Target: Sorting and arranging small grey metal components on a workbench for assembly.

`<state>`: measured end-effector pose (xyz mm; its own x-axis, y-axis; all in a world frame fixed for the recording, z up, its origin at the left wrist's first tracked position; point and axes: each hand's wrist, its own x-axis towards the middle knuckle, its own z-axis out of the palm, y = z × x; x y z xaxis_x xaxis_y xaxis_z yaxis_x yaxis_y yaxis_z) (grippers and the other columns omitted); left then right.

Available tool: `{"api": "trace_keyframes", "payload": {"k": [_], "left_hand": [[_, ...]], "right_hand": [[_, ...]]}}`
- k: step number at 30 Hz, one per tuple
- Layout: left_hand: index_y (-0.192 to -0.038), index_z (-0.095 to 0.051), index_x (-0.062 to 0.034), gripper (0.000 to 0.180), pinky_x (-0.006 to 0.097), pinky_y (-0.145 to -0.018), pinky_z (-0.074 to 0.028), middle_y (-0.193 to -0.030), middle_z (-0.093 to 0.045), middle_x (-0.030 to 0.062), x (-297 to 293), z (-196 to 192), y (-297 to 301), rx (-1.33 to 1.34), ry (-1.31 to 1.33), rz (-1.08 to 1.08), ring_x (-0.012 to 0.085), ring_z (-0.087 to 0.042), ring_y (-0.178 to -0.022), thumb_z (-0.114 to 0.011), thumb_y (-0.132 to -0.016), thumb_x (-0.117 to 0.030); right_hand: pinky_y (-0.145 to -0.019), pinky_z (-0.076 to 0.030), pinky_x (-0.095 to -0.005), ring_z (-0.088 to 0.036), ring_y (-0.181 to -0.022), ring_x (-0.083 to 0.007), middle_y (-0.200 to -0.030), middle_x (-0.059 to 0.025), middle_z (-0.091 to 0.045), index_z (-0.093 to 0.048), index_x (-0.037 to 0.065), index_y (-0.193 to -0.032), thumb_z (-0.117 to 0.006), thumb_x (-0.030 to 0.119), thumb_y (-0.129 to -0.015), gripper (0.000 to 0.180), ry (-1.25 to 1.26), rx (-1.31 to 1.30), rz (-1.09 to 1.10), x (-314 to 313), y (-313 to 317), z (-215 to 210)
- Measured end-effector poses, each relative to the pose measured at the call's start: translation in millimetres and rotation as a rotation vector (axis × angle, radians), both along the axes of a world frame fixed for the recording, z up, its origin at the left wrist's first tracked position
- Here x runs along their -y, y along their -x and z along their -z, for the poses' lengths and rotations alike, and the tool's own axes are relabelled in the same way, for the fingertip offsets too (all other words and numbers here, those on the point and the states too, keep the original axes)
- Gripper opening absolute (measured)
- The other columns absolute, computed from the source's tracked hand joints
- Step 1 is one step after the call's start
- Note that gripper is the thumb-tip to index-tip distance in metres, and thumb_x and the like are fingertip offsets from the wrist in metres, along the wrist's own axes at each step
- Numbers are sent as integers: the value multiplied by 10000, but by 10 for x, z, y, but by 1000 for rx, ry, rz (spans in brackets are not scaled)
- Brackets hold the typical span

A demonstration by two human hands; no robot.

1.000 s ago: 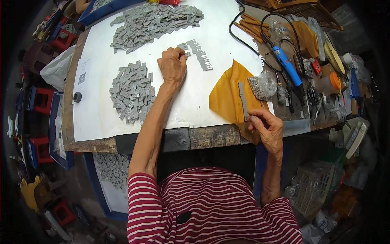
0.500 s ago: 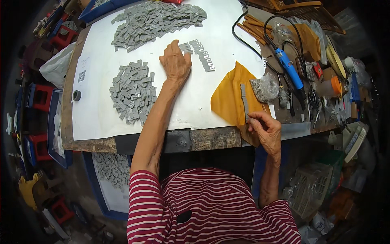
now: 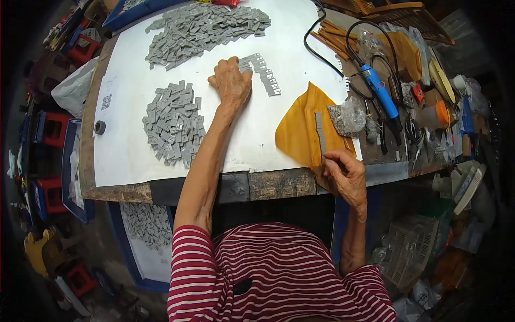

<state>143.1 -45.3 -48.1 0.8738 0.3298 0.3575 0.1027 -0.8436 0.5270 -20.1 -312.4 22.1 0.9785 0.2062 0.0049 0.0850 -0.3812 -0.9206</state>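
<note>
My left hand [image 3: 232, 83] rests on the white sheet with its fingers bent under, and its fingertips are hidden. Beside it, a stepped row of small flat grey pieces [image 3: 266, 78] runs down to the right. My right hand [image 3: 347, 176] is at the table's front edge, thumb and finger pinched together at the lower end of a narrow column of grey pieces [image 3: 320, 131]. What lies in the pinch is too small to tell. That column lies on a yellow-brown sheet [image 3: 295, 126]. A heap of grey pieces [image 3: 173, 126] lies left of my left forearm.
A larger heap of grey pieces [image 3: 209, 32] covers the far part of the white sheet. To the right are a blue-handled corded tool [image 3: 380, 90], a clear bag of small bits [image 3: 347, 117] and hand tools. A small dark ring [image 3: 100, 127] sits at the left edge.
My left hand's raised finger has bent down, and the hand has shifted slightly nearer. My right hand has moved a little down and left, over the lower end of the column.
</note>
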Motion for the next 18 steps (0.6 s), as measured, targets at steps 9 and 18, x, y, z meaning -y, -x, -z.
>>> {"api": "trace_keyframes", "payload": {"k": [9,18], "left_hand": [[-1075,-551,-27,482,414,-749,-346,-827,-564,53,-45,94,7,135,112,37,217,-525,-818,-660,-646,-218],[-1130,-513,-21,477,388,-806,-274,-822,-572,48,14,-40,52,63,198,59,222,-490,-867,-604,-667,-96]], "right_hand": [[-541,-449,-214,-578,-614,-97,-754,-53,-565,-578,-42,-935,-545,24,-837,123,50,-28,-28,-7,30,40],[-548,-440,-215,-549,-610,-91,-738,-52,-563,-574,-47,-927,-542,13,-834,115,78,19,-68,-71,39,31]]}}
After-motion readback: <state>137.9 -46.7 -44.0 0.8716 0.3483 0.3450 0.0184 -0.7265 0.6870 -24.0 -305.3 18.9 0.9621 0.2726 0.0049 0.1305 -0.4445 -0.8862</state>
